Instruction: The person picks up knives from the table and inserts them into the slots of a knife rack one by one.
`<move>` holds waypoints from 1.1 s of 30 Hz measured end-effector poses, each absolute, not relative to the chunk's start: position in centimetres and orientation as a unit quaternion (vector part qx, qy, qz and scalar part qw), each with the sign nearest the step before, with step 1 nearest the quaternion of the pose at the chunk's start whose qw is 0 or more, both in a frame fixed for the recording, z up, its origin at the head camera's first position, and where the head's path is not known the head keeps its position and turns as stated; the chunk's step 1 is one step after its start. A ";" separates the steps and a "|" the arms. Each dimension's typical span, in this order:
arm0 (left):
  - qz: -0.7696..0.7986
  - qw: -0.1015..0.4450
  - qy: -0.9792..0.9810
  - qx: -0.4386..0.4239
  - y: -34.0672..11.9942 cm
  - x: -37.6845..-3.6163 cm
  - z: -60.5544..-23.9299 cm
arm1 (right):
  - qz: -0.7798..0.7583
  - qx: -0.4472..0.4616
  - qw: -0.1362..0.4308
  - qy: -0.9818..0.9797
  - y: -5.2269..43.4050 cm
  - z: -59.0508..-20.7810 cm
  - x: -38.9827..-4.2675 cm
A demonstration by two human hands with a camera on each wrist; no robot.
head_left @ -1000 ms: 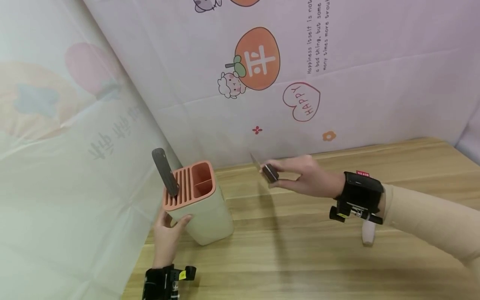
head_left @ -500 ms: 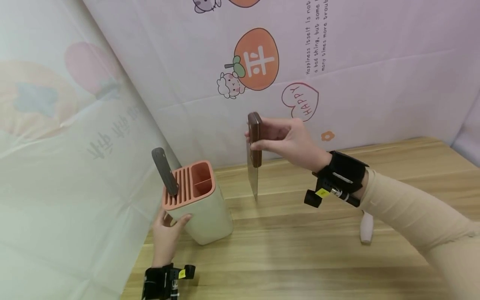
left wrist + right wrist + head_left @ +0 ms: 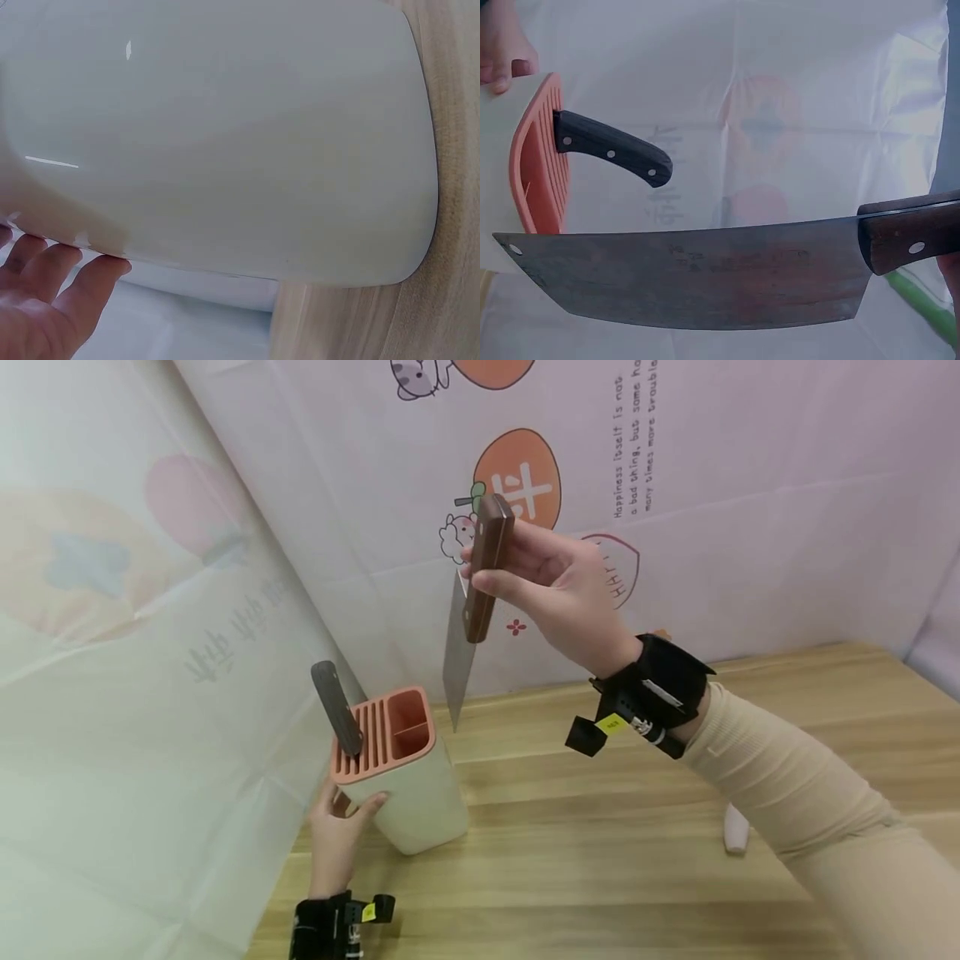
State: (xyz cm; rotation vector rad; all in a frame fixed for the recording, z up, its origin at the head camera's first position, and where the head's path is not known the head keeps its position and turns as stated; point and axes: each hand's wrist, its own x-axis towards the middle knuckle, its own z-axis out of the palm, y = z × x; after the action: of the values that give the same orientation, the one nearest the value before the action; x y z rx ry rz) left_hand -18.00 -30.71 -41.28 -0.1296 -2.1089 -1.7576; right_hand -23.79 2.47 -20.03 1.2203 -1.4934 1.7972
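Right hand [image 3: 555, 589] fingers [image 3: 498, 583] curl around the cleaver [image 3: 459, 647] handle, blade hanging above the block [image 3: 405, 777]; left hand [image 3: 337, 839] fingers lie straight against the block.

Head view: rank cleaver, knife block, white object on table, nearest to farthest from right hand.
1. Cleaver: held by its handle in the right hand, blade down.
2. Knife block: lower left, left hand on it.
3. White object: on the table, lower right, under the forearm.
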 end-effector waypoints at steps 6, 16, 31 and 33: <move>-0.635 0.185 -0.749 -0.039 -30.5 -18.0 -41.4 | 0.666 0.477 0.260 -0.511 0.7 -18.8 -23.4; -0.638 0.183 -0.747 -0.033 -30.3 -17.7 -41.3 | 0.675 0.497 0.258 -0.481 -0.9 -17.0 -22.4; -0.621 0.197 -0.757 -0.055 -30.6 -18.3 -41.8 | 0.700 0.501 0.196 -0.470 -5.0 -18.3 -21.3; -0.622 0.196 -0.756 -0.055 -30.6 -18.3 -41.9 | 0.697 0.503 0.194 -0.474 -5.1 -18.5 -21.3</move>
State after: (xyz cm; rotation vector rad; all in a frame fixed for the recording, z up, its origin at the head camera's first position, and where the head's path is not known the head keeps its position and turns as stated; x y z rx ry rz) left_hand -18.31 -30.62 -41.94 -0.1543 -2.1170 -1.7425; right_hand -21.27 -5.14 -18.51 1.4101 -1.3286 1.9536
